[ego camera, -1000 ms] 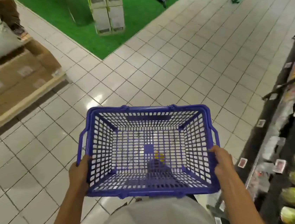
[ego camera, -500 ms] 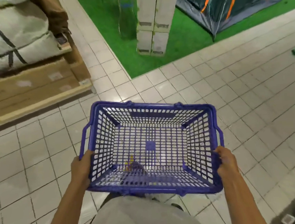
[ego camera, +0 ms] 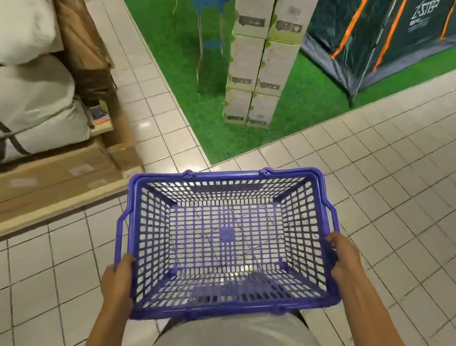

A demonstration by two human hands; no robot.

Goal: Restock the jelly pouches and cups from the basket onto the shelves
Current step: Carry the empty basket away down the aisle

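— Anything left in the purple basket?
— No pouches or cups show; restocking looks finished
— And the hands?
— Left hand and right hand hold it above the tiled floor, fingers curled round its side rims; no shelves in view

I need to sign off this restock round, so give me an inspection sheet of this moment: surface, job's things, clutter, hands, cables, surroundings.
Surface: pale tiled floor, green artificial turf beyond.
Job's things: blue basket, no pouches or cups seen inside; shelves not in view.
Clutter: nothing seen.
Hands: left hand grips the basket's left side, right hand its right side.
Cables: nothing seen.
Surroundings: stacked boxes and dark tent on the turf; bagged goods on flat cartons at left.
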